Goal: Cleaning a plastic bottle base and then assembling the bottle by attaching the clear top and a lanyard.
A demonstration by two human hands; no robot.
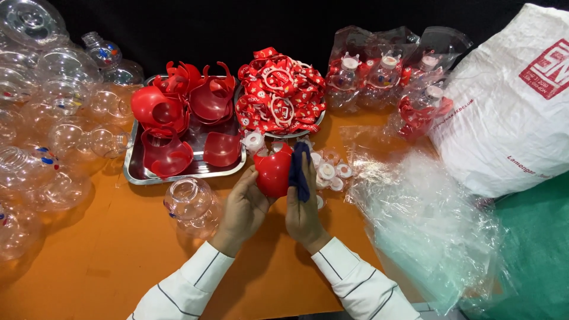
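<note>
My left hand (244,208) grips the red cap (274,172); my right hand (303,207) presses the blue cloth (299,170) on it—best wipe firmly, turning slowly.

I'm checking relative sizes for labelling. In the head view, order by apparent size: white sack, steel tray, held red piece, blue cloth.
1. white sack
2. steel tray
3. red piece
4. blue cloth

The last two look close in size, so their order is unsure.
</note>
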